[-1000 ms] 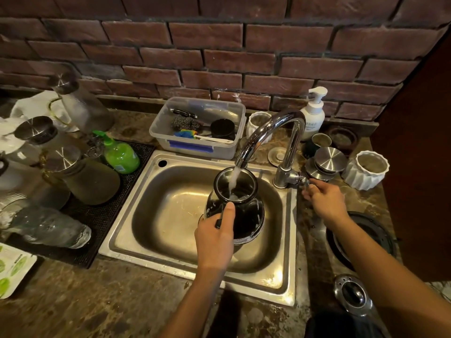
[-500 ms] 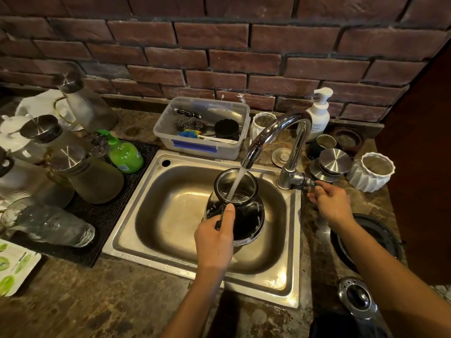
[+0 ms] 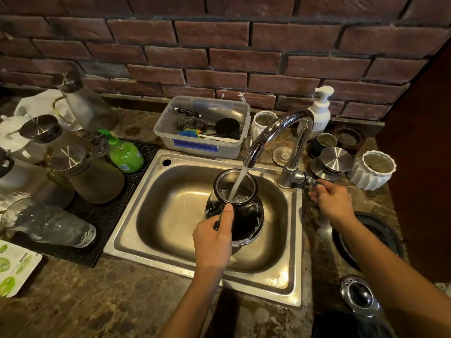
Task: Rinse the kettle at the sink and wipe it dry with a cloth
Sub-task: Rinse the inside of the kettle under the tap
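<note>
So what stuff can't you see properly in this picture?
All in the head view:
- Kettle handle: hidden under the left hand.
- Tap lever: covered by the right hand, so its position is unclear.
- Water level inside the kettle: lost in splashing and glare.
- Soap dispenser label: too small to read.
- Green packet: cut off by the left edge.

- The kettle (image 3: pixel 246 211) was a dark, round-bellied glass pot with a wide open mouth and no lid on it, streaked with white suds down its side.
- It stood nearly upright over the basin of the steel sink (image 3: pixel 136 215), mouth tipped slightly toward twelve o'clock, held off the floor of the basin by its handle at six o'clock.
- A stream of water (image 3: pixel 238 184) fell from the one o'clock side into its mouth, and water pooled and bubbled inside.
</note>
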Demonstrator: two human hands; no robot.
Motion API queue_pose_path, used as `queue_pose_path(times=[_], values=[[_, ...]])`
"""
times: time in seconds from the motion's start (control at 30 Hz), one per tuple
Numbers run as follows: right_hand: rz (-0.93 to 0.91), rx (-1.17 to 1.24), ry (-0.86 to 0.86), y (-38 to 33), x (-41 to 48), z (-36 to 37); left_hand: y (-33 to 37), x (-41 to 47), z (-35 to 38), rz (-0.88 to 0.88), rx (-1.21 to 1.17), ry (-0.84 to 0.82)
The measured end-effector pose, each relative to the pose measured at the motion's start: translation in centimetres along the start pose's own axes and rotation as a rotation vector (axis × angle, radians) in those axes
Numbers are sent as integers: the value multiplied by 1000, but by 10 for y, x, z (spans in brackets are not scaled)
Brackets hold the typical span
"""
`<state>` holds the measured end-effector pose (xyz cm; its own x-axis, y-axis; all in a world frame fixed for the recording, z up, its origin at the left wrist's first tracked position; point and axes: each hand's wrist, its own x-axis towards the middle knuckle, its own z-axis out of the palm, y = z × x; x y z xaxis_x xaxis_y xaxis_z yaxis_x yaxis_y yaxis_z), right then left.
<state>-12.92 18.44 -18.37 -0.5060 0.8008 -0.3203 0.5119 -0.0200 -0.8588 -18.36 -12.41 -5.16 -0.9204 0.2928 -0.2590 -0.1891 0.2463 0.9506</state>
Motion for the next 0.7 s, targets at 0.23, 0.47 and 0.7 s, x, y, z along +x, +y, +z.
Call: queue_pose_path(times=[0.23, 0.47, 0.7], values=[[5, 5, -8, 1, 0, -1, -2, 0, 1, 7, -8, 5], [12, 11, -25, 0, 0, -1, -7, 1, 3, 22, 12, 14], [5, 25, -24, -4, -3, 0, -12, 3, 5, 32, 51, 40]])
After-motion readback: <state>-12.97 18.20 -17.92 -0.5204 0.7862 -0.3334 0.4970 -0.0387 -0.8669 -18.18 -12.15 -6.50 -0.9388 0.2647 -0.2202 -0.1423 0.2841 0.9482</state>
